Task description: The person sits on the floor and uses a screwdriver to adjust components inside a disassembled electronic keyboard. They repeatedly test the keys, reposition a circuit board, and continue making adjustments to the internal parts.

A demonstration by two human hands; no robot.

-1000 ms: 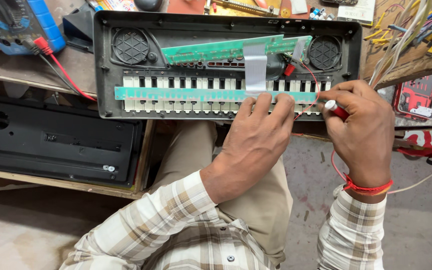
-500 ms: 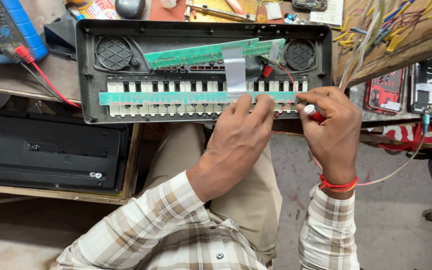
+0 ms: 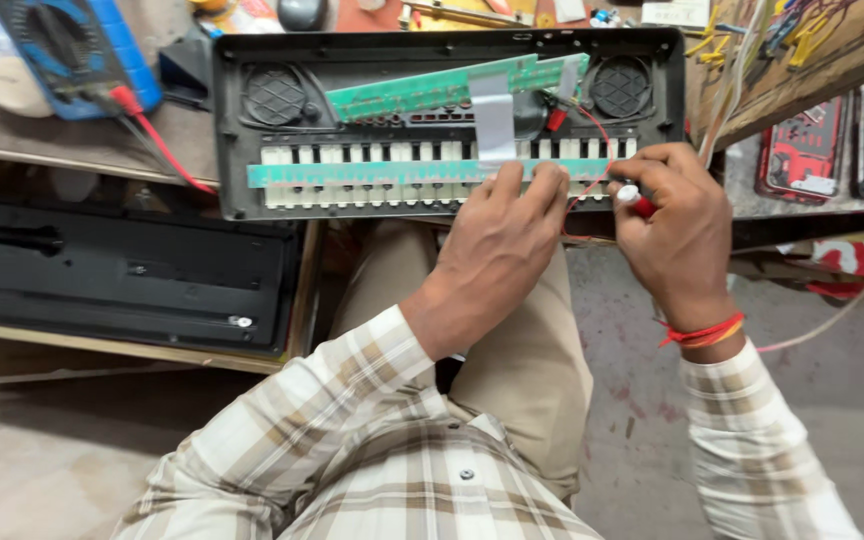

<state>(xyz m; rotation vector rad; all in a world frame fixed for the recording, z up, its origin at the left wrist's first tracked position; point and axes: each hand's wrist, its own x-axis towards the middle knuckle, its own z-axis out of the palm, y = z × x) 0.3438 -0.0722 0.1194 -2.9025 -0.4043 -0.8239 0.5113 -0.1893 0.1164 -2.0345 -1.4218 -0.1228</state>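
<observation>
1. Keyboard casing (image 3: 242, 120), a small black electronic keyboard opened with its inside facing up, lies across the front edge of the worktop (image 3: 52, 145), partly overhanging the person's lap.
2. The left hand (image 3: 497, 250) lies palm down with its fingers (image 3: 542, 185) stretched out and close together, their tips pressing on the long green strip board (image 3: 352, 172) that runs across the row of white keys (image 3: 332, 155); it grips nothing.
3. The right hand (image 3: 677, 235) is curled around a red-tipped probe (image 3: 637, 200), pinched between thumb and fingers just beside the right end of the strip board.
4. A thin red wire (image 3: 592, 130) runs from near that hand up into the casing.
5. A second green circuit board (image 3: 432, 90) lies tilted above the keys, joined to the strip by a grey ribbon cable (image 3: 492, 120).
6. Round speaker grilles (image 3: 274, 95) sit in the casing's upper corners.
7. A blue multimeter (image 3: 72, 50) with a red lead (image 3: 157, 150) rests on the worktop to the left.
8. A black panel (image 3: 102, 270) sits on the shelf below.
9. Bundled coloured wires (image 3: 752, 40) hang at the upper right.
10. A red thread band (image 3: 702, 332) circles the right wrist, above a checked shirt sleeve (image 3: 752, 440).
</observation>
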